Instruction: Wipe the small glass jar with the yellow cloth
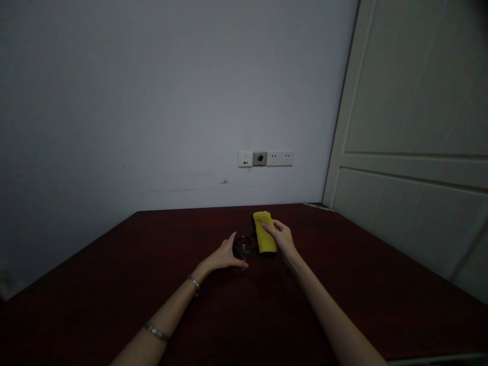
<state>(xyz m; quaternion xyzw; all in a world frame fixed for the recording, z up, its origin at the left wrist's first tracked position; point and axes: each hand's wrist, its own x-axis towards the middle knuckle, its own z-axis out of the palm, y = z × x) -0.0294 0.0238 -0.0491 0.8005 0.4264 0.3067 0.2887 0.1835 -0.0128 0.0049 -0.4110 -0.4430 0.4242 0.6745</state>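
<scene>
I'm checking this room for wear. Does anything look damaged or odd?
Yes: a dark scuff marks the pale wall, below and left of the sockets, and one plate is grey between white ones. The table is too dark to rule out spills.

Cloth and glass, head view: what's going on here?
A person's right hand holds a folded yellow cloth just right of a clear glass, over a dark red table. The left hand curves around the glass's left side; how firmly is hard to tell. Whether cloth and glass touch is unclear.
</scene>
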